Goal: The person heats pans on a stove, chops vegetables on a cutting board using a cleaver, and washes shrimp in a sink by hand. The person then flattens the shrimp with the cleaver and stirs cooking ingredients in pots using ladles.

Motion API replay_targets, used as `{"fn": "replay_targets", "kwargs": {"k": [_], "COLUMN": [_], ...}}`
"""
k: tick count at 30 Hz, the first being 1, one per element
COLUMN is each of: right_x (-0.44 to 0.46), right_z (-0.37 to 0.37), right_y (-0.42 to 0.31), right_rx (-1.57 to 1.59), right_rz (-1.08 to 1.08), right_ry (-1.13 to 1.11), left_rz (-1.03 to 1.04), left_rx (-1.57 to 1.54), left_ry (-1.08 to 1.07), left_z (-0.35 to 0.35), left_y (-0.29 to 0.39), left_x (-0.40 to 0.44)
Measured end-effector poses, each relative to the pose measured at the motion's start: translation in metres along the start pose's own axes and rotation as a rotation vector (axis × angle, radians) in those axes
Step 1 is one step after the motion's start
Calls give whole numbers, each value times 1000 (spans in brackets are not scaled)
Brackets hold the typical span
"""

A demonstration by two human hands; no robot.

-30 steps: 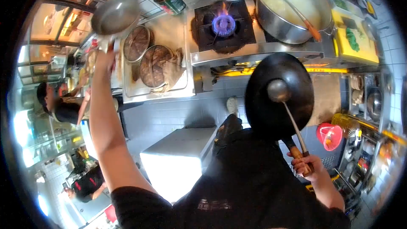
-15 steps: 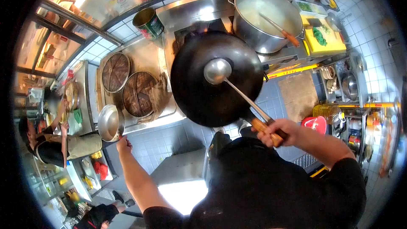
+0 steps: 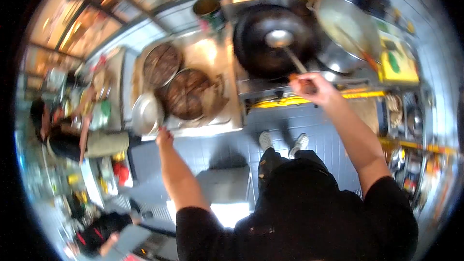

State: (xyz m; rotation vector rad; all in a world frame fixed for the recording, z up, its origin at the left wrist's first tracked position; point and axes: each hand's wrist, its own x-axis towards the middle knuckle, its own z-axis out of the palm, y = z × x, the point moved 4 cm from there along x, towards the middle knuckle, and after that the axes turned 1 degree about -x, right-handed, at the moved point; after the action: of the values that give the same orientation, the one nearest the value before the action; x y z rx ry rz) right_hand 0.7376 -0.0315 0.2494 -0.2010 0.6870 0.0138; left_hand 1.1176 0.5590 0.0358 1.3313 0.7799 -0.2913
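Observation:
My right hand [image 3: 316, 88] is closed round the handle end of a ladle [image 3: 279, 39]. The ladle's bowl rests inside a large black wok [image 3: 251, 53] on the stove. Whether those fingers also grip the wok's handle cannot be made out through the blur. On the left, my left hand [image 3: 165, 137] grips the handle of a metal pan [image 3: 147, 114], held at the counter's front edge. Next to the pan lie two round, dark brown woven lids or baskets [image 3: 163, 65], with a brown cloth [image 3: 215, 97] beside the nearer one.
Right of the wok stands a big metal stockpot [image 3: 355, 29] with a wooden-handled tool in it. A yellow cutting board [image 3: 398, 65] holds greens beyond. A large open can [image 3: 209, 12] is at the back. Two people, one in an apron [image 3: 104, 144], are at the left.
The wok, tilted up in front of me before, now sits back on the stove. My right hand moved away from my body with the ladle. The left hand still holds the pan.

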Motion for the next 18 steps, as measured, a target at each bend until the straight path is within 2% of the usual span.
{"fn": "replay_targets", "kwargs": {"k": [1, 2, 6, 8, 9, 10, 11, 12, 13, 14, 16, 18], "right_x": [3, -3, -1, 1, -6, 3, -4, -7, -8, -9, -10, -21], "right_z": [1, 19, 35, 30, 39, 29, 38, 37, 34, 30, 18, 14], "right_y": [-7, -6, -19, -23, -21, -21, -19, -19, -20, -19, -19, -15], "right_rx": [-58, 148, 29, 20, -21, 68, 85, 75, 35, -5, -98, -116], "right_rz": [-61, -48, -136, -179, -193, -172, -175, -190, -148, -100, -64, -79], "right_ry": [158, 158, 159, 199, 212, 213, 214, 236, 149, 59, 21, 106], "left_rz": [11, -34, 69, 48, 169, 299, 466, 521, 737, 950, 1116, 1377], "left_rx": [-15, 50, 225, 318, 484, 647, 1010, 1234, 1066, 963, 901, 938], "left_ry": [-4, 16, -4, -99, -26, 42, 350, 634, 613, 556, 377, 246], "left_z": [3, 9, 17, 16, 14, 10, 0, 35, 54, 55, 82, 117], "left_y": [0, 1, -17, -30, -31, -31, -28, 3, 12, 4, -14, -36], "left_x": [-12, -18, -3, 9, 19, 32, 46, -54, -114, -112, -155, -216]}}
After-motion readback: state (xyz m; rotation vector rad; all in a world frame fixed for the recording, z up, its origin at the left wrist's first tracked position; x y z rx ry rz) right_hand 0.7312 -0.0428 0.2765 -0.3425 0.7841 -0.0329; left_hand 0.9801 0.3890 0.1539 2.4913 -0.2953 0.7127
